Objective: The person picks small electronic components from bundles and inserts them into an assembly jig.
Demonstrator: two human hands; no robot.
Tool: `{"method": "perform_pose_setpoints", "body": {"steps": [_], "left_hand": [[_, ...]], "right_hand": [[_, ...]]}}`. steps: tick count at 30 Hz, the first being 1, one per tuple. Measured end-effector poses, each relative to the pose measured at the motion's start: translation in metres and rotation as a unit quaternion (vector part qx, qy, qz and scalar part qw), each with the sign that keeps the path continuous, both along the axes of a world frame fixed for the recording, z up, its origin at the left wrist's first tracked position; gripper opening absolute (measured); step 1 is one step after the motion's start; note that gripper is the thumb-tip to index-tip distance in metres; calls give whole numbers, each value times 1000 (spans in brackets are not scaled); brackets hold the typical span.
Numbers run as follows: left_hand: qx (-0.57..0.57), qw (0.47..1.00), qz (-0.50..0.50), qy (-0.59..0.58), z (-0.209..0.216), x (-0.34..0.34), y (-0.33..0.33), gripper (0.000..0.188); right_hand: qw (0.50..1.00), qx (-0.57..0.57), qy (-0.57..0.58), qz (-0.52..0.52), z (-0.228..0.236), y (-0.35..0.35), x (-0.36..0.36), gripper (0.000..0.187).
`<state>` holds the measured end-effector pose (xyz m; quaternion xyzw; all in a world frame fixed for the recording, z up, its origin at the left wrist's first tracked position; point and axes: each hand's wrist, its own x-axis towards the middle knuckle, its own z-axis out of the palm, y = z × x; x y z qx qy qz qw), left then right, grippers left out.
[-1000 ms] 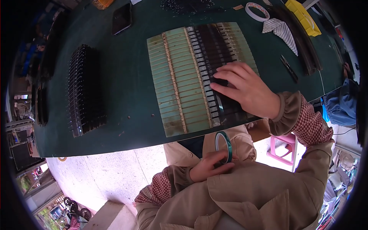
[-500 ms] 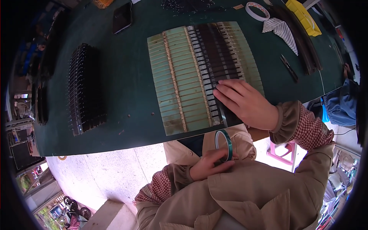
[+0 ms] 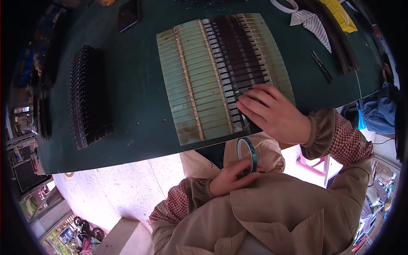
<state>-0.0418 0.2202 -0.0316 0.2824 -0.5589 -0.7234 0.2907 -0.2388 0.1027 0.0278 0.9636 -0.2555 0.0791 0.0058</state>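
Observation:
A pale green slotted board (image 3: 172,85) lies on the table near its front edge. Dark brown strips (image 3: 238,46) lie side by side across its right half, with a row of dark pins along their left side. My right hand (image 3: 278,112) rests on the near end of these strips, its fingers stretched out flat and holding nothing visible. Below the table edge, over my lap, my left hand (image 3: 231,177) grips a roll of green tape (image 3: 253,155). The roll stands upright, and some of those fingers are hidden behind it.
A stack of dark pinned strips (image 3: 91,97) stands at the left on the green table (image 3: 140,93). To the right lie small snips (image 3: 321,66), a striped cloth (image 3: 310,25), a white tape roll (image 3: 285,5), long dark bars (image 3: 340,46) and a yellow tray (image 3: 340,15). A black wallet-like object (image 3: 128,16) lies far left.
The whole view has shifted slightly, so the table and board appear higher. My right hand has slid a little nearer along the strips. My left hand still holds the tape roll.

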Motion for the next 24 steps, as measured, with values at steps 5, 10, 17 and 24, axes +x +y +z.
{"method": "perform_pose_setpoints", "body": {"steps": [5,10,17,24], "left_hand": [[11,1000,12,1,6,0,-5,23],[6,999,1,-33,4,2,-1,23],[8,1000,15,-12,3,0,-2,23],[-3,1000,19,-16,1,-1,-3,24]], "right_hand": [[995,61,-71,-35,-2,-2,-5,50],[997,44,-63,12,1,7,-5,51],[991,70,-108,-35,0,-1,-17,48],[999,-2,-34,-34,-3,23,-7,46]]}}
